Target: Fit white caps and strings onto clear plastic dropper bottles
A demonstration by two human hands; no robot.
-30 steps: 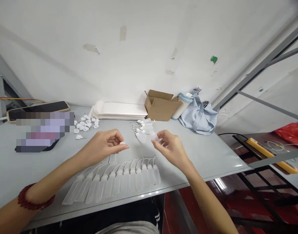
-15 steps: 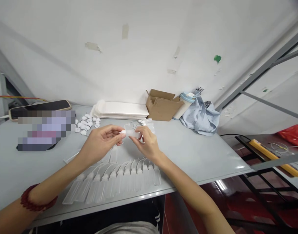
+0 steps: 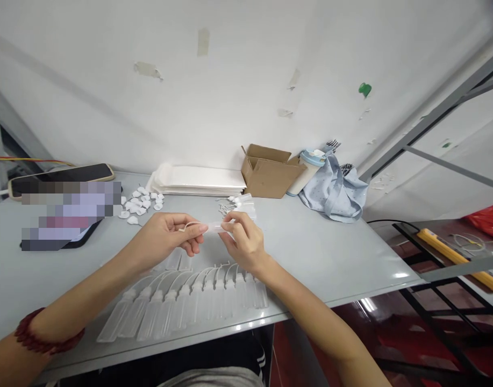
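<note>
Between my two hands a small translucent plastic bottle [image 3: 215, 228] lies sideways above the table. My left hand [image 3: 176, 232] pinches its nozzle end between thumb and fingers, and a thin curved white strap shows over the fingers. The bottle's body is gripped by the fingers of my right hand [image 3: 243, 236], which cover its far end. Below both hands, a row of similar translucent bottles [image 3: 184, 306] with thin curved tips lies along the table's front edge. White caps [image 3: 139, 203] sit in a loose pile beyond my left hand.
At the back stand a stack of white sheets [image 3: 206, 180], an open cardboard box [image 3: 270, 174], a cup with a blue lid [image 3: 306, 169] and a blue cloth [image 3: 335, 193]. More small bottles [image 3: 244, 204] lie before the box. Phones [image 3: 69, 180] rest at the left.
The white tip that showed between my hands is now covered by my left fingers, and a curved strap appears over them. My hands have come slightly closer together.
</note>
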